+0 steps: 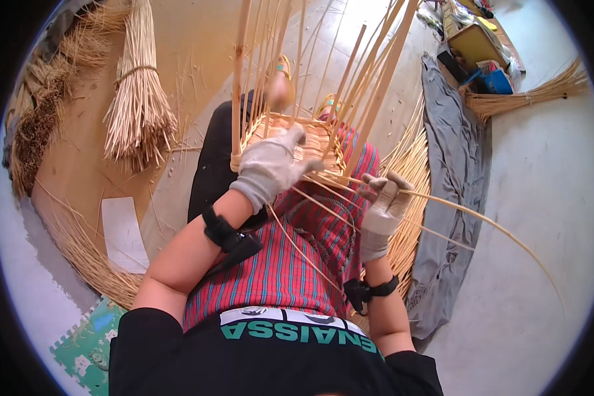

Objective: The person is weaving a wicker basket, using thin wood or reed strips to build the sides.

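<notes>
"Across the person's lap, what was being handled?"

"A partly woven, pale tan basket (322, 140) with tall upright stakes (237, 86). It rested over the red, blue-striped cloth (270, 264) covering the legs."

"And the hands?"

"Both wore whitish knitted gloves. The left hand (270, 164) lay over the basket's near left edge, thumb and forefinger spread apart; I couldn't tell whether its other fingers gripped anything. The right hand (388, 198), just off the near right corner, pinched a long, thin, tan strand (445, 200) that curved away to the right."

"What lay around them?"

"To the left, a tied bundle of straw-coloured reeds (138, 99) and, nearer, a white rectangular sheet (124, 231) on the floor. To the right, more loose, yellowish reeds (412, 175) ran beside a crumpled grey cloth (447, 198)."
</notes>
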`<state>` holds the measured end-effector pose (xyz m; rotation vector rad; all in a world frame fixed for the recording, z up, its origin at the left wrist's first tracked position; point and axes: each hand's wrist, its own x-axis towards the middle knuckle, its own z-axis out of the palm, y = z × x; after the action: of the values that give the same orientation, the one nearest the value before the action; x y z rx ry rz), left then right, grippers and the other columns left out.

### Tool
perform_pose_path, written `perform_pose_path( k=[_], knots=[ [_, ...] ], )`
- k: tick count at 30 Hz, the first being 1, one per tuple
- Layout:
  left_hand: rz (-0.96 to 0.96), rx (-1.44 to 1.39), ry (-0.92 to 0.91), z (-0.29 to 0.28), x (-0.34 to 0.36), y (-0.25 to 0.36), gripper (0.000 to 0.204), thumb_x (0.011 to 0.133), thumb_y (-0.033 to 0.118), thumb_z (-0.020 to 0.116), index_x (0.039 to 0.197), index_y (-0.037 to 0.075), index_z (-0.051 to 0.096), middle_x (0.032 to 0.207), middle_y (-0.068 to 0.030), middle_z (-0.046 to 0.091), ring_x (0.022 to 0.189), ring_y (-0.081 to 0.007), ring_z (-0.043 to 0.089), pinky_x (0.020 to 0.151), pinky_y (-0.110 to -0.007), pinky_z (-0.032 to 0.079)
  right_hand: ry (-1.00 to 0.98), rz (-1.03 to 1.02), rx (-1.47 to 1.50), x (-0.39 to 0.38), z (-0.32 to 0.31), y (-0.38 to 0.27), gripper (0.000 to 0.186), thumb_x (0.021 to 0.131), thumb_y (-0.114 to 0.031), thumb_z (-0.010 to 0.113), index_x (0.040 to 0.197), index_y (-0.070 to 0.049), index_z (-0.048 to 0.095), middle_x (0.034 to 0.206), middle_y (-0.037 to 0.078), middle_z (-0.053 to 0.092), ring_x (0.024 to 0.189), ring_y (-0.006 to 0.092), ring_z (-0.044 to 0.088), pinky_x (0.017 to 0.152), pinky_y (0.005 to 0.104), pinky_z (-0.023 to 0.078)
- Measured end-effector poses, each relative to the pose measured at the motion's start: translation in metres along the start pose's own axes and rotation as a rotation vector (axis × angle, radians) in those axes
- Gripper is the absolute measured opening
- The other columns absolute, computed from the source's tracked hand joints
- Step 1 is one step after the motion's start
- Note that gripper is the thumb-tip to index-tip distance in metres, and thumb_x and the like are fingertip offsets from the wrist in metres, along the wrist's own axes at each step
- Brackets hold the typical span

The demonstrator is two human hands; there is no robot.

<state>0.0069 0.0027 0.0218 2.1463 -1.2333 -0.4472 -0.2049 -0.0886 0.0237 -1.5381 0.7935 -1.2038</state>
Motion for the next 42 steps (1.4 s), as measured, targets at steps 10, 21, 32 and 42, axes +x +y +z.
perform_pose_path(
  k=[10,21,32,42],
  knots=[
    [-0.199,-0.182,-0.088,0.012,0.014,0.004,0.061,0.085,0.068,0.073,0.086,0.007,0.077,0.067,-0.0106,0.067,0.065,-0.0236,0.067,0.064,-0.04,0.048,-0.297,0.117,0.479,-0.014,0.018,-0.057,0.019,0.11,-0.015,0.05,0.124,-0.003,0.056,0.109,0.015,0.069,0.09,0.0189,0.071,0.053,0.0266,0.061],
    [-0.248,-0.162,-0.096,0.008,0.015,0.006,0.062,0.082,0.07,0.074,0.089,0.008,0.08,0.07,-0.0094,0.071,0.067,-0.0231,0.068,0.066,-0.038,0.05,-0.426,0.659,-0.105,-0.041,-0.015,-0.003,0.037,0.109,-0.03,0.057,0.128,0.001,0.065,0.072,0.002,0.067,0.057,0.0099,0.055,0.061,0.0219,0.05],
    [-0.19,-0.26,0.014,0.001,-0.004,-0.001,0.059,0.083,0.065,0.077,0.079,0.006,0.076,0.063,-0.0072,0.065,0.058,-0.0207,0.058,0.06,-0.037,0.046,-0.439,-0.483,-0.837,0.11,0.069,-0.033,0.084,0.087,-0.001,0.068,0.163,-0.02,0.037,0.092,0.013,0.064,0.085,0.0293,0.064,0.078,0.0401,0.055],
    [-0.271,-0.316,-0.062,-0.008,-0.015,-0.001,0.052,0.083,0.061,0.079,0.089,0.01,0.077,0.075,-0.0079,0.066,0.067,-0.0213,0.059,0.067,-0.038,0.048,-0.127,-0.612,-1.172,0.082,0.086,-0.023,0.105,0.084,-0.007,0.078,0.168,-0.025,0.02,0.101,0.011,0.058,0.083,0.0274,0.062,0.071,0.0402,0.054]
  ],
)
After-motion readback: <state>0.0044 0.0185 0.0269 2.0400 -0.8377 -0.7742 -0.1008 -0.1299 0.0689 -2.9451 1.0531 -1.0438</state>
